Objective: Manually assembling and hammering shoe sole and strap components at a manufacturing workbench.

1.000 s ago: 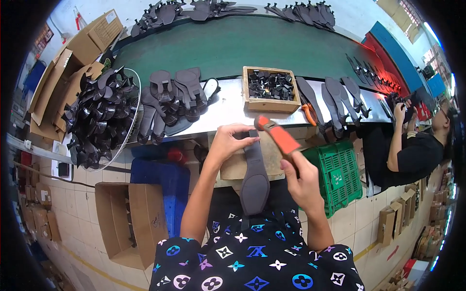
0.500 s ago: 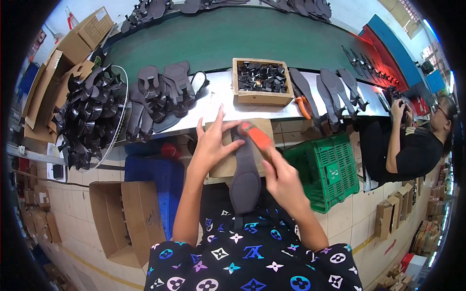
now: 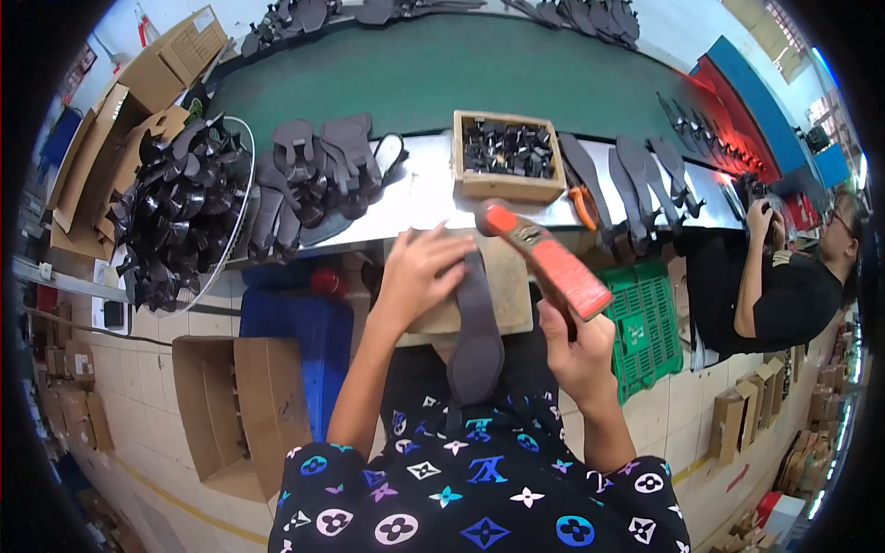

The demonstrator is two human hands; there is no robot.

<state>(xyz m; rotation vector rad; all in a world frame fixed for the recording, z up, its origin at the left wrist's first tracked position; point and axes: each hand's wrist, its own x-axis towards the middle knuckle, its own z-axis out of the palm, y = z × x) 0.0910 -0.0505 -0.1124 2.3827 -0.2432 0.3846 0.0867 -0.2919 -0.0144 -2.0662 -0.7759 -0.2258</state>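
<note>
A long dark grey shoe sole (image 3: 477,346) reaches from my lap onto a tan work block (image 3: 510,293). Around its far, narrow end, my left hand (image 3: 422,279) has its fingers closed, and they hide part of that end. My right hand (image 3: 581,350) grips a hammer (image 3: 553,263) with a worn red head, raised to the right of the sole. The fist hides most of its handle.
Beyond the block, a wooden box (image 3: 510,187) of small black parts stands on a metal ledge beside orange-handled pliers (image 3: 583,206). Heeled soles (image 3: 346,147) and a wire basket (image 3: 241,217) of black heels lie left. A green crate (image 3: 643,323) and a seated person (image 3: 784,286) are right.
The hammer has come up and right, away from the sole's far end. My left hand's spread fingers have drawn together over that end. The whole view has shifted slightly.
</note>
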